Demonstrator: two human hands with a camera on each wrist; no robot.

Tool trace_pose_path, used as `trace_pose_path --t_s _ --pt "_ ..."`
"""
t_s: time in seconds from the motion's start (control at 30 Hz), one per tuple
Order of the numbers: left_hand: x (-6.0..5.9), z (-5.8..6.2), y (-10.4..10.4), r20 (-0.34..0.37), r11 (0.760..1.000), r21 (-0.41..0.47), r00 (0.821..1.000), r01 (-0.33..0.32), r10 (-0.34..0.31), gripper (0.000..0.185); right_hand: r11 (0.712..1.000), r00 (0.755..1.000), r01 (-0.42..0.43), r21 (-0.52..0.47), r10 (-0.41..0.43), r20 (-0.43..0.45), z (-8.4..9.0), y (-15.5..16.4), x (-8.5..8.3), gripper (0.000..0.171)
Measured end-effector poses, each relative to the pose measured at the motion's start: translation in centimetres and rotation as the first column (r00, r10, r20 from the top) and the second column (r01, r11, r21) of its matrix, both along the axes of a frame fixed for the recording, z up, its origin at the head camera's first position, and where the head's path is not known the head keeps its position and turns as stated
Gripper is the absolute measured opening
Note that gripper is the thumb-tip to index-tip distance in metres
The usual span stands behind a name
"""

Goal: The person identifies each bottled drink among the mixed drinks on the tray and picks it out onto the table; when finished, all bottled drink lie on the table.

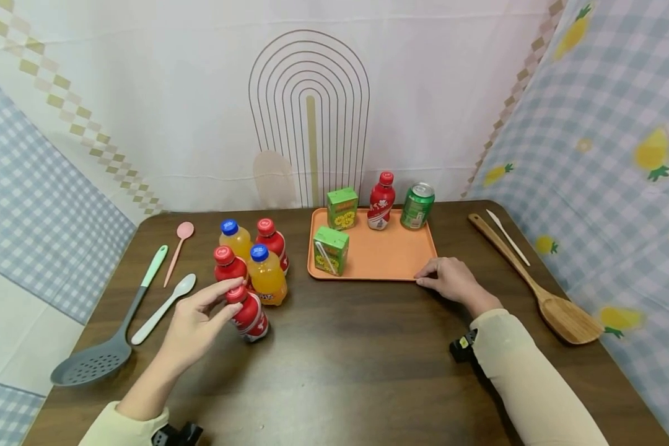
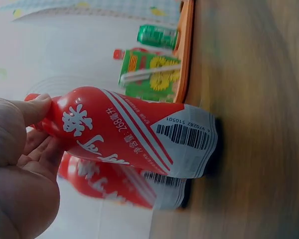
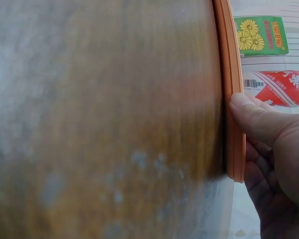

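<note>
My left hand [image 1: 194, 328] pinches a red drink bottle [image 2: 134, 132] by its cap and neck, with the thumb on one side and fingers on the other. Whether its base touches the table, I cannot tell. Right behind it stand two more red bottles [image 1: 273, 241] and two orange-drink bottles [image 1: 269, 280] with blue caps. At the near right corner of the orange tray [image 1: 379, 254], my right hand [image 1: 451, 279] holds the rim, its thumb on the outer side in the right wrist view. On the tray are two green juice boxes [image 1: 331, 251], a red bottle [image 1: 381, 201] and a green can [image 1: 418, 206].
Along the left side lie a grey slotted turner [image 1: 97, 362] with a mint handle, a white spoon [image 1: 164, 308] and a pink spoon [image 1: 178, 251]. A wooden spatula [image 1: 568, 316] and a white knife [image 1: 507, 236] lie at the right. Cloth hangs behind the table.
</note>
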State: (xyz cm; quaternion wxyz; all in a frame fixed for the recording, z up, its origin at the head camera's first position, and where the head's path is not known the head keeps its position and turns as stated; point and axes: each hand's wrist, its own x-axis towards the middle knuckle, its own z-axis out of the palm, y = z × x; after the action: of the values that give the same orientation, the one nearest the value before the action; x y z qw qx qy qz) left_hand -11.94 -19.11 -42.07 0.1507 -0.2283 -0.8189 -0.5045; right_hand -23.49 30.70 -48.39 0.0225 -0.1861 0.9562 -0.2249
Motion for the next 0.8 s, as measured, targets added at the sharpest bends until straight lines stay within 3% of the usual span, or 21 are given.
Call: trace_pose_path --t_s 0.27,0.53,0.8 --pt "-0.1 0.4 -1.6 0.009 0.998 -0.048 0.999 -0.043 0.044 0.049 1.000 1.000 0.002 -0.002 -0.002 0.000 0.2 -0.1 0.0 0.006" --pt "-0.2 0.5 -2.3 -0.051 0.994 -0.051 0.995 -0.092 0.089 0.048 1.000 1.000 0.001 -0.004 -0.001 -0.002 0.1 -0.2 0.0 0.006" --pt "-0.2 0.4 -2.3 0.000 0.991 -0.046 0.992 -0.127 0.127 0.048 1.000 1.000 0.008 0.003 -0.008 0.008 0.1 -0.2 0.0 0.006"
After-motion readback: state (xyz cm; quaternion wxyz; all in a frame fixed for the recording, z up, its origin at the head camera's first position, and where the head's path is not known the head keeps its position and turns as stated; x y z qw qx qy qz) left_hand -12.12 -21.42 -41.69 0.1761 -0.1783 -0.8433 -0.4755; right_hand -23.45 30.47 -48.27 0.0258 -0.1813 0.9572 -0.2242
